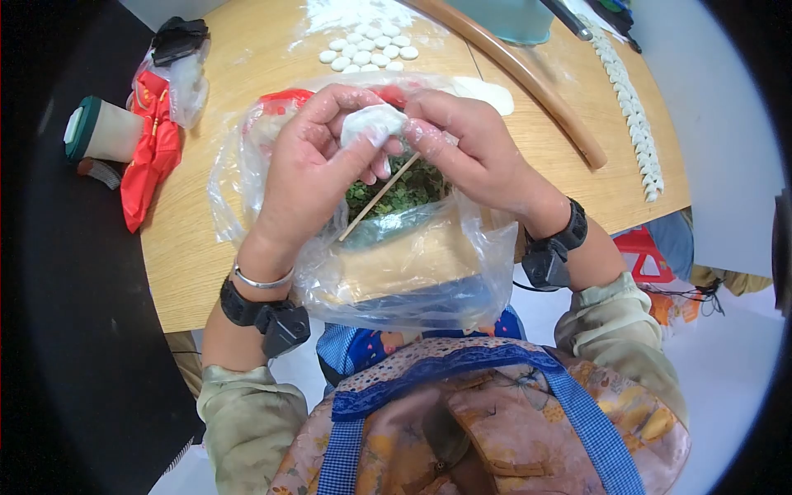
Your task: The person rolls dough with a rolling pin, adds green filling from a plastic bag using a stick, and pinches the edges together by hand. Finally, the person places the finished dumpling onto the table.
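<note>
My left hand (pixel 318 153) is closed round a white dumpling (pixel 371 124) made from a soft dough wrapper, cupped in its fingers. My right hand (pixel 462 136) pinches the dumpling's right edge between thumb and fingers. A thin wooden stick (pixel 375 200) slants down and left from beneath my right fingers, and its upper end is partly hidden by them. Below both hands lies chopped green filling (pixel 404 191) inside a clear plastic bag (pixel 487 272) that is spread open at the table's near edge. The inside of the dumpling cannot be seen.
Small dough discs (pixel 361 57) lie on flour at the back of the wooden table (pixel 190 272). A long wooden rolling pin (pixel 528 78) slants across beside a teal container (pixel 516 21). Rows of dumplings (pixel 631 115) line the right side. A red bag (pixel 153 157) and lidded jar (pixel 111 130) sit left.
</note>
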